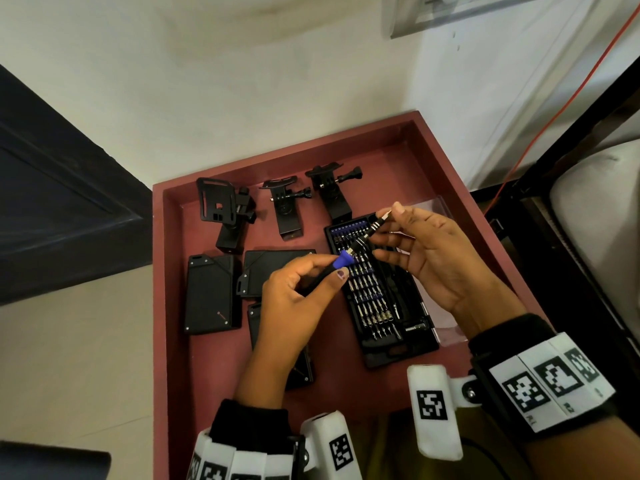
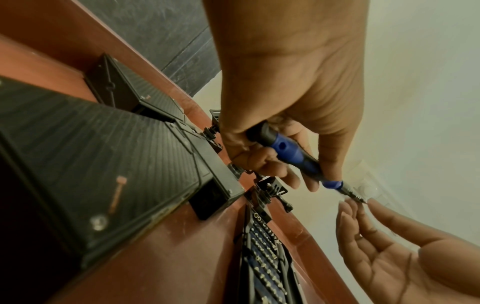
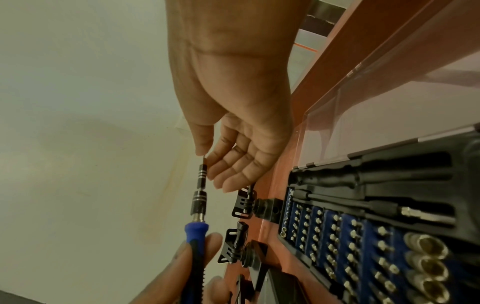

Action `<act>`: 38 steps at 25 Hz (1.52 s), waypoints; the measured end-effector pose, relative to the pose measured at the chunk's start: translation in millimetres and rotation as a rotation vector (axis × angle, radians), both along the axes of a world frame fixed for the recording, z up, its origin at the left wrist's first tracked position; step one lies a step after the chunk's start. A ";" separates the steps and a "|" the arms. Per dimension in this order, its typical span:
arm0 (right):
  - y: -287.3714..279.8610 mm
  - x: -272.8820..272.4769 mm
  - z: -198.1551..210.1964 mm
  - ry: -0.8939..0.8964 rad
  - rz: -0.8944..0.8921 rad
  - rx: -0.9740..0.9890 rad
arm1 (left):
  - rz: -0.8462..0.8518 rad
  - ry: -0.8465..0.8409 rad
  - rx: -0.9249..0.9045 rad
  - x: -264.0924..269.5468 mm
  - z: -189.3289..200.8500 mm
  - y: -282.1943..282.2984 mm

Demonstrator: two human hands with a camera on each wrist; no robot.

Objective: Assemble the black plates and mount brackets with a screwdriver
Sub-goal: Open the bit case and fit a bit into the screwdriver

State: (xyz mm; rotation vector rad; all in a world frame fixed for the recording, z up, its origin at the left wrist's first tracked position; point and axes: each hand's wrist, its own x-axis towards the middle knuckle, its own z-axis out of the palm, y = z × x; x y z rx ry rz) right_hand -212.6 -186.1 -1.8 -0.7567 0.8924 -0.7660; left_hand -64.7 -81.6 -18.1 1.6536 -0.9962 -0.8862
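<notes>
Over the bit kit, my left hand [image 1: 299, 292] grips the black-and-blue handle of the screwdriver [image 1: 346, 258], its shaft pointing up and to the right. My right hand [image 1: 433, 254] pinches the small bit at the shaft's tip between thumb and forefinger, the other fingers straight. The wrist views show the same hold on the screwdriver [image 2: 293, 152] [image 3: 200, 197]. Two black plates [image 1: 211, 292] [image 1: 277, 268] lie flat in the red tray [image 1: 277, 152]. A third plate [image 1: 255, 327] is partly hidden under my left hand. Three mount brackets [image 1: 225, 209] [image 1: 285, 206] [image 1: 332, 192] stand along the tray's back.
The open bit kit [image 1: 381, 306] lies at the tray's right, its clear lid [image 1: 446, 327] folded out toward the rim. A dark door is at the left, a white wall behind, an orange cable and dark furniture at the right.
</notes>
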 end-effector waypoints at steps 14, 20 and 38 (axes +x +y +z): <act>23.1 37.3 2.4 0.117 0.190 -0.090 | 0.053 0.422 0.190 14.2 18.8 17.8; 24.7 43.9 0.8 0.068 0.104 -0.080 | 0.033 0.374 0.366 36.2 23.1 36.8; 38.7 66.2 3.5 0.115 -0.131 -0.030 | 0.197 -0.106 -0.093 39.3 14.5 48.3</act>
